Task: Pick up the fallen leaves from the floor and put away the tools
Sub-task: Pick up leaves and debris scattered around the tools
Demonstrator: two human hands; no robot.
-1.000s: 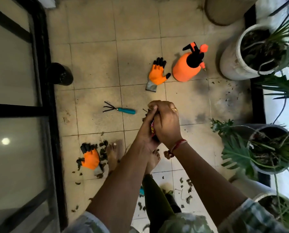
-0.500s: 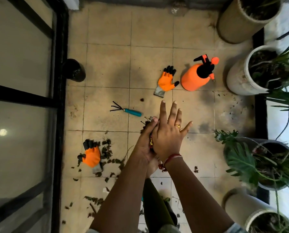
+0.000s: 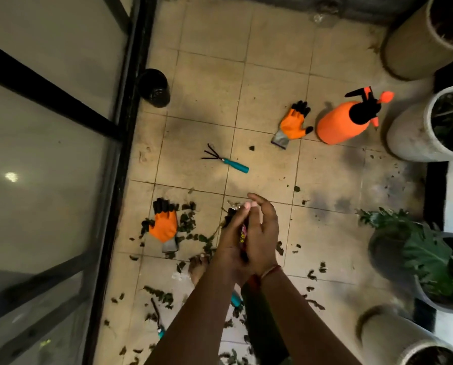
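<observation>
The left hand (image 3: 229, 241) grips a small colourful packet (image 3: 243, 234), and the right hand (image 3: 263, 238) presses its palm against it, fingers loosely bent. Below them, fallen leaves (image 3: 186, 223) litter the tiled floor (image 3: 267, 83).

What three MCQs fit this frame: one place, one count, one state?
1. The orange sprayer stands beside: A the far glove; B the black pot; C a foot.
2. Orange gloves on the floor: A one; B two; C three.
3. The left hand: A hangs empty; B grips a dark bundle; C wears a glove.
Key: A, that glove lies right next to it; B, the other glove lies among leaves; B, its fingers curl round the bundle.
</observation>
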